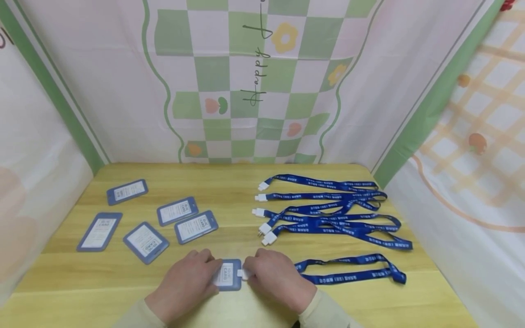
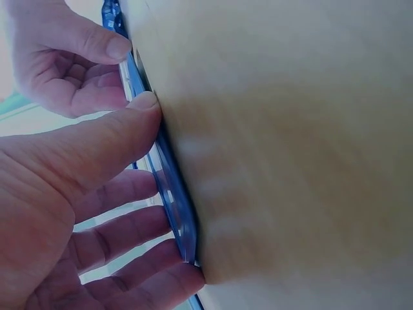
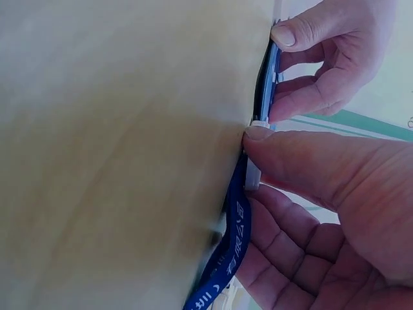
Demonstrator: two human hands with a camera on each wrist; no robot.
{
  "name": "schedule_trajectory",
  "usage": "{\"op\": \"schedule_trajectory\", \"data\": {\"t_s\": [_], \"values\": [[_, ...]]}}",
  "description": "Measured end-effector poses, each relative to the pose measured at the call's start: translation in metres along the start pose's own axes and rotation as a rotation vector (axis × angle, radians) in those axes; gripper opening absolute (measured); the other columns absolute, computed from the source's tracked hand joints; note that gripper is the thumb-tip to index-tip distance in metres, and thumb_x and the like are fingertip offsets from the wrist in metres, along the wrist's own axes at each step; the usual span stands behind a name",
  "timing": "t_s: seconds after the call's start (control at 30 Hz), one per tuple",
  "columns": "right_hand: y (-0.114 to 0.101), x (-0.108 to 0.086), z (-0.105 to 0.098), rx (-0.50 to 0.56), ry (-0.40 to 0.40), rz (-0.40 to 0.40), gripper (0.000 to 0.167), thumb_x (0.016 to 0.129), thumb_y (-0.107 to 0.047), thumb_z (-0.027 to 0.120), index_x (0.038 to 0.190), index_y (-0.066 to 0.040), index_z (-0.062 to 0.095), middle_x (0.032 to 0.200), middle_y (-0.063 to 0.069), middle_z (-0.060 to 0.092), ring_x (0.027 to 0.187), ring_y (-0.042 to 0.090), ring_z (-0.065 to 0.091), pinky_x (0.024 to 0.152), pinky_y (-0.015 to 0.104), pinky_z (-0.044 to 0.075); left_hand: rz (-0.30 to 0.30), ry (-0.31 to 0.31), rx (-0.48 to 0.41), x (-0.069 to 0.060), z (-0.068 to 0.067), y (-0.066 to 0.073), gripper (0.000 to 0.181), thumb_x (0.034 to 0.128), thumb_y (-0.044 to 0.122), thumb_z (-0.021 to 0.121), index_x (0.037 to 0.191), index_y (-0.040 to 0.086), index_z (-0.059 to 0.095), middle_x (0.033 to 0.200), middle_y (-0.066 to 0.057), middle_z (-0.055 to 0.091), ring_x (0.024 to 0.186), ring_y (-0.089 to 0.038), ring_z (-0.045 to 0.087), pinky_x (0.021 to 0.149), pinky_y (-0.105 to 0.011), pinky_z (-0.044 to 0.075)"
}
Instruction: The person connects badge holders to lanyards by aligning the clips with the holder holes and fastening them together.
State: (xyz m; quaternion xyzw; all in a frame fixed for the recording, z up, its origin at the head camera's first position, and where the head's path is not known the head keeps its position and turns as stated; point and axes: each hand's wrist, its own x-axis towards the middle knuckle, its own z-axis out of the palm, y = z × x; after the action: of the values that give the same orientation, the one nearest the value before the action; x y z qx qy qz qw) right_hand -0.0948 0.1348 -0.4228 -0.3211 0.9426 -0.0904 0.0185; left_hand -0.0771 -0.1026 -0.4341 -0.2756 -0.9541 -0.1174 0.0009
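Note:
A blue ID card holder [image 1: 234, 286] lies at the front of the table with its printed card face up. My left hand [image 1: 186, 281] grips it by its long edges, thumb on the near side and fingers on the far side. The right hand [image 1: 280, 279] pinches the white plastic clip [image 3: 253, 173] of a blue lanyard [image 1: 348, 277] between thumb and fingers. The clip's tip meets the holder's right short edge; whether it is hooked through the slot cannot be told. White lettering shows on the strap [image 3: 240, 226], which trails off to the right.
Several blue card holders [image 1: 146, 242] lie spread over the left of the wooden table [image 1: 234, 182]. Several blue lanyards [image 1: 328, 197] with white clips lie at the right, some overlapping. A patterned cloth [image 1: 246, 73] hangs behind the table's back edge, with more cloth at both sides.

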Motion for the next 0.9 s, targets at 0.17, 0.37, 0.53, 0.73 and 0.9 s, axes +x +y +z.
{"op": "schedule_trajectory", "data": {"t_s": [0.17, 0.37, 0.53, 0.73, 0.9], "values": [[0.001, -0.002, -0.002, 0.006, -0.021, 0.019, 0.008, 0.092, -0.018, 0.077, 0.098, -0.022, 0.080, 0.076, -0.010, 0.064, 0.064, 0.002, 0.047, 0.054, 0.016, 0.041, 0.000, -0.010, -0.004, 0.000, 0.001, 0.000, 0.050, 0.0849, 0.039, 0.082, 0.127, 0.013, 0.073, 0.101, 0.002, 0.065, 0.085, -0.012, 0.055, 0.070, -0.028, 0.054], [0.002, -0.006, -0.006, 0.034, -0.108, 0.099, 0.015, 0.091, -0.019, 0.077, 0.105, -0.023, 0.079, 0.080, -0.010, 0.065, 0.068, 0.004, 0.050, 0.059, 0.020, 0.046, -0.022, -0.035, -0.009, 0.000, 0.001, 0.001, 0.051, 0.0853, 0.040, 0.082, 0.128, 0.014, 0.073, 0.102, 0.002, 0.065, 0.087, -0.012, 0.056, 0.073, -0.030, 0.055], [0.005, -0.011, -0.008, 0.017, -0.107, 0.105, 0.015, 0.090, -0.019, 0.079, 0.105, -0.021, 0.079, 0.080, -0.009, 0.065, 0.068, 0.004, 0.051, 0.059, 0.022, 0.046, -0.029, -0.040, -0.004, -0.001, 0.000, 0.001, 0.049, 0.0852, 0.038, 0.082, 0.127, 0.014, 0.073, 0.102, 0.001, 0.066, 0.087, -0.014, 0.057, 0.074, -0.032, 0.057], [0.010, -0.017, -0.010, 0.014, -0.096, 0.109, 0.010, 0.088, -0.018, 0.079, 0.097, -0.020, 0.077, 0.076, -0.009, 0.062, 0.066, 0.006, 0.049, 0.057, 0.023, 0.045, -0.023, -0.032, 0.000, -0.002, 0.001, 0.001, 0.051, 0.0843, 0.039, 0.083, 0.127, 0.014, 0.073, 0.101, 0.001, 0.067, 0.086, -0.013, 0.058, 0.073, -0.032, 0.057], [0.014, -0.022, -0.011, 0.025, -0.104, 0.146, 0.006, 0.088, -0.019, 0.079, 0.093, -0.020, 0.075, 0.075, -0.009, 0.061, 0.065, 0.006, 0.049, 0.057, 0.024, 0.045, -0.019, -0.026, 0.004, -0.004, 0.001, 0.001, 0.051, 0.0845, 0.040, 0.082, 0.127, 0.013, 0.073, 0.100, 0.001, 0.066, 0.085, -0.013, 0.057, 0.072, -0.031, 0.056]]}}
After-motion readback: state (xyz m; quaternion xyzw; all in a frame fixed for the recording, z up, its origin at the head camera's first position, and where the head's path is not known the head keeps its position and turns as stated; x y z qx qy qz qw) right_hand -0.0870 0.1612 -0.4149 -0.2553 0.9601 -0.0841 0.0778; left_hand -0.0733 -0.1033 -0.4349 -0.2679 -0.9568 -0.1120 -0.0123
